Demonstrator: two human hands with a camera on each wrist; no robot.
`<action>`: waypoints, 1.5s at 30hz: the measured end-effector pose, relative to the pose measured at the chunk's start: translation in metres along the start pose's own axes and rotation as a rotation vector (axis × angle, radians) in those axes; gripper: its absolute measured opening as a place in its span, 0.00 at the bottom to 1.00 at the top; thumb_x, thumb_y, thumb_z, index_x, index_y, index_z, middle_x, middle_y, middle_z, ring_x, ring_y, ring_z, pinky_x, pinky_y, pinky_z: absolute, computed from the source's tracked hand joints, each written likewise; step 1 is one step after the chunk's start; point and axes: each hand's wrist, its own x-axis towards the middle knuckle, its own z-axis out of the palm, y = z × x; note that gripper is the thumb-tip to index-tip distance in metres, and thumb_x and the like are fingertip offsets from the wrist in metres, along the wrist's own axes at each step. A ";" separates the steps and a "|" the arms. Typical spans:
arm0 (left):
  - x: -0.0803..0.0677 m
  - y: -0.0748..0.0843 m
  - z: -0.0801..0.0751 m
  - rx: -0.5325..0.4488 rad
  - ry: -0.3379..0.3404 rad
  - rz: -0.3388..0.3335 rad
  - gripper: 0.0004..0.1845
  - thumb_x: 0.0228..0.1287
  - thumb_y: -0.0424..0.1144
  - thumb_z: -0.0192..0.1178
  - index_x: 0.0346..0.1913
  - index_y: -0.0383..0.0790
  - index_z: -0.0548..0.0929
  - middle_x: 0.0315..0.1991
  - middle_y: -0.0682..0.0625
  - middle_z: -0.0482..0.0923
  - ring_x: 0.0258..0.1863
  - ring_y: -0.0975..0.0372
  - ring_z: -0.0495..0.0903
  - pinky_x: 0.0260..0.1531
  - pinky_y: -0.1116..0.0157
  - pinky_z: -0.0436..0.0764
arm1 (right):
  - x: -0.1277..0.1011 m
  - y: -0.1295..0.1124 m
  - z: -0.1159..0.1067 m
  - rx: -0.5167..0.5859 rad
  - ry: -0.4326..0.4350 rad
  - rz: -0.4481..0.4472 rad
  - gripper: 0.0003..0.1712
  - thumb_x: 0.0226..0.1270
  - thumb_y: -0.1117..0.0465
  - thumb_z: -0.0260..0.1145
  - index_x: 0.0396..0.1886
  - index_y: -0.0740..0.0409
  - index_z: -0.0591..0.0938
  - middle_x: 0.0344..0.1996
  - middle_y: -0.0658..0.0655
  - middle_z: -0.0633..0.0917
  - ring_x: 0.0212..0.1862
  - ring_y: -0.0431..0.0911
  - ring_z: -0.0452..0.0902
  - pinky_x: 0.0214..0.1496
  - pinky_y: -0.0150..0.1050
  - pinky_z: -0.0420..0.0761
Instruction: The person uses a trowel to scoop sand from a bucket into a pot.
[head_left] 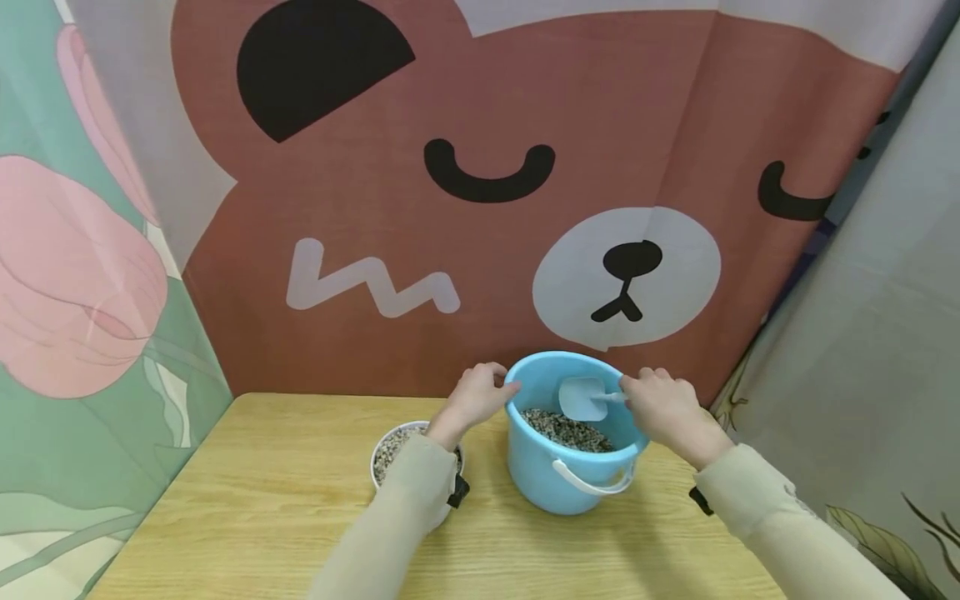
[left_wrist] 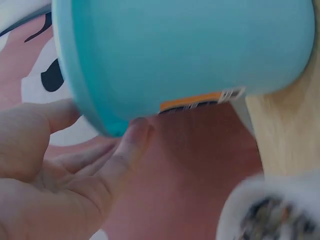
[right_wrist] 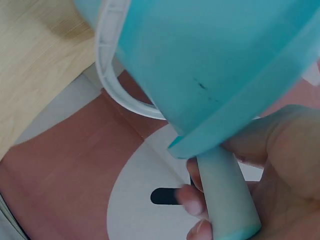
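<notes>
A light blue bucket [head_left: 547, 479] with a white handle [head_left: 592, 483] stands on the wooden table [head_left: 247, 517], partly filled with grey gravel [head_left: 566, 432]. My left hand [head_left: 480, 392] grips the bucket's left rim [left_wrist: 80, 95], thumb inside and fingers [left_wrist: 127, 145] on the outer wall. My right hand [head_left: 663, 404] holds the handle [right_wrist: 225, 195] of a pale blue scoop [head_left: 583, 398], whose blade hangs over the gravel inside the bucket [right_wrist: 215, 60]. A white bowl [head_left: 381, 457] holding gravel sits left of the bucket, partly hidden by my left sleeve.
A bear-print cloth [head_left: 480, 192] hangs close behind the table. A flower-print panel [head_left: 82, 292] stands on the left and a grey one [head_left: 877, 333] on the right. The white bowl's rim [left_wrist: 240, 200] lies just below my left hand.
</notes>
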 end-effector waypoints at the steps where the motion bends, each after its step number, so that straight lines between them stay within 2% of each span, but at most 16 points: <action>1: 0.001 0.000 0.002 -0.013 0.005 -0.005 0.24 0.71 0.46 0.59 0.61 0.32 0.76 0.48 0.43 0.80 0.43 0.57 0.80 0.41 0.59 0.80 | 0.001 -0.001 0.001 -0.025 0.002 -0.004 0.08 0.65 0.66 0.67 0.44 0.60 0.82 0.27 0.58 0.76 0.29 0.52 0.70 0.22 0.46 0.72; 5: 0.002 -0.001 0.008 -0.055 0.029 -0.015 0.24 0.70 0.43 0.60 0.61 0.31 0.75 0.44 0.42 0.81 0.37 0.58 0.80 0.35 0.61 0.80 | 0.007 -0.006 0.005 -0.124 0.020 -0.015 0.10 0.64 0.69 0.67 0.45 0.59 0.83 0.30 0.60 0.78 0.31 0.55 0.72 0.29 0.52 0.74; 8: 0.003 -0.001 0.011 -0.062 0.039 -0.022 0.21 0.70 0.41 0.60 0.59 0.31 0.77 0.36 0.46 0.81 0.31 0.61 0.80 0.31 0.63 0.80 | 0.011 -0.008 0.010 -0.199 0.040 -0.022 0.11 0.63 0.69 0.68 0.45 0.57 0.83 0.31 0.60 0.79 0.33 0.56 0.72 0.35 0.56 0.73; 12: 0.003 0.000 0.014 -0.058 0.043 -0.038 0.19 0.70 0.41 0.60 0.57 0.30 0.79 0.30 0.49 0.80 0.28 0.61 0.79 0.27 0.65 0.78 | 0.017 -0.015 0.017 -0.294 0.062 -0.025 0.10 0.62 0.68 0.70 0.42 0.55 0.84 0.31 0.59 0.78 0.33 0.55 0.70 0.39 0.58 0.71; 15: 0.002 0.001 0.014 -0.072 0.034 -0.051 0.18 0.71 0.40 0.58 0.56 0.30 0.79 0.29 0.49 0.80 0.28 0.59 0.80 0.27 0.65 0.78 | 0.023 -0.022 0.024 -0.323 0.078 -0.031 0.06 0.63 0.67 0.69 0.39 0.55 0.85 0.29 0.59 0.77 0.32 0.54 0.70 0.39 0.57 0.69; 20: 0.000 -0.001 0.013 -0.114 0.017 -0.060 0.18 0.73 0.38 0.55 0.58 0.30 0.78 0.31 0.49 0.82 0.30 0.59 0.81 0.29 0.64 0.79 | 0.030 -0.029 0.034 -0.292 0.068 -0.089 0.05 0.67 0.66 0.65 0.35 0.52 0.85 0.26 0.58 0.76 0.31 0.53 0.71 0.37 0.56 0.71; 27: 0.001 -0.001 0.014 -0.133 0.019 -0.061 0.17 0.73 0.37 0.55 0.58 0.29 0.79 0.32 0.46 0.82 0.30 0.60 0.81 0.29 0.65 0.80 | 0.027 -0.028 0.026 -0.126 0.025 -0.222 0.10 0.63 0.69 0.67 0.25 0.51 0.82 0.22 0.53 0.78 0.26 0.48 0.72 0.30 0.50 0.74; 29: 0.001 -0.001 0.014 -0.136 0.019 -0.060 0.17 0.73 0.37 0.55 0.58 0.29 0.78 0.33 0.46 0.83 0.30 0.60 0.81 0.29 0.65 0.80 | 0.024 -0.026 0.019 -0.045 -0.026 -0.252 0.09 0.63 0.69 0.67 0.26 0.52 0.84 0.24 0.51 0.81 0.27 0.47 0.75 0.30 0.49 0.76; 34: 0.002 -0.001 0.014 -0.125 0.016 -0.058 0.16 0.73 0.38 0.55 0.57 0.30 0.79 0.31 0.48 0.82 0.33 0.54 0.82 0.29 0.65 0.78 | 0.020 -0.019 0.001 0.164 -0.190 -0.298 0.09 0.62 0.66 0.66 0.39 0.52 0.89 0.36 0.51 0.87 0.41 0.51 0.82 0.37 0.50 0.82; 35: 0.002 -0.001 0.014 -0.123 0.014 -0.059 0.16 0.74 0.38 0.54 0.57 0.31 0.79 0.29 0.49 0.81 0.34 0.53 0.82 0.29 0.65 0.78 | 0.020 -0.018 -0.001 0.192 -0.222 -0.312 0.09 0.62 0.66 0.66 0.39 0.52 0.89 0.35 0.50 0.86 0.40 0.50 0.82 0.38 0.49 0.82; 41: 0.000 0.000 0.014 -0.137 0.004 -0.070 0.18 0.74 0.38 0.54 0.60 0.31 0.77 0.30 0.48 0.81 0.32 0.56 0.81 0.30 0.65 0.79 | 0.026 -0.009 -0.006 0.375 -0.355 -0.399 0.10 0.66 0.66 0.65 0.29 0.49 0.88 0.23 0.44 0.81 0.25 0.39 0.70 0.30 0.38 0.74; 45: 0.000 0.000 0.014 -0.146 0.002 -0.070 0.19 0.74 0.38 0.54 0.61 0.31 0.77 0.32 0.48 0.82 0.31 0.60 0.80 0.31 0.64 0.80 | 0.030 -0.003 -0.006 0.491 -0.404 -0.403 0.13 0.69 0.66 0.63 0.26 0.48 0.87 0.19 0.44 0.79 0.23 0.37 0.68 0.28 0.35 0.72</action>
